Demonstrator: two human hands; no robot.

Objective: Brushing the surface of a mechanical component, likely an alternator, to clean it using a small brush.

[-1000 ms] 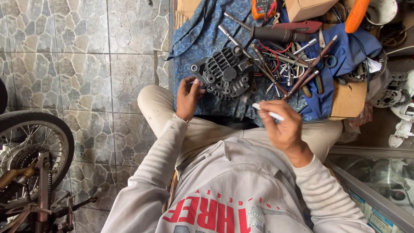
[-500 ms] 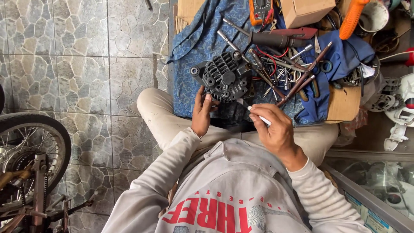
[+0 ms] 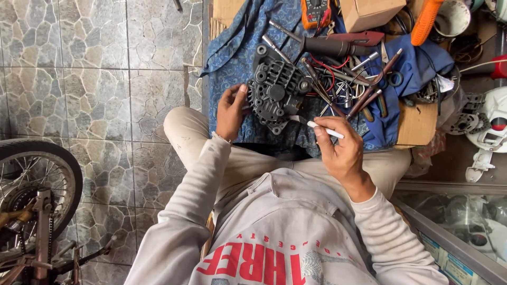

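Tiled floor open beside left hand [image 3: 231,113] gripping black housing [image 3: 275,95].

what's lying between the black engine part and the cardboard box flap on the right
In the head view, a heap of hand tools lies on blue cloth between the black engine part and the cardboard box flap: screwdrivers, pliers and red wires.
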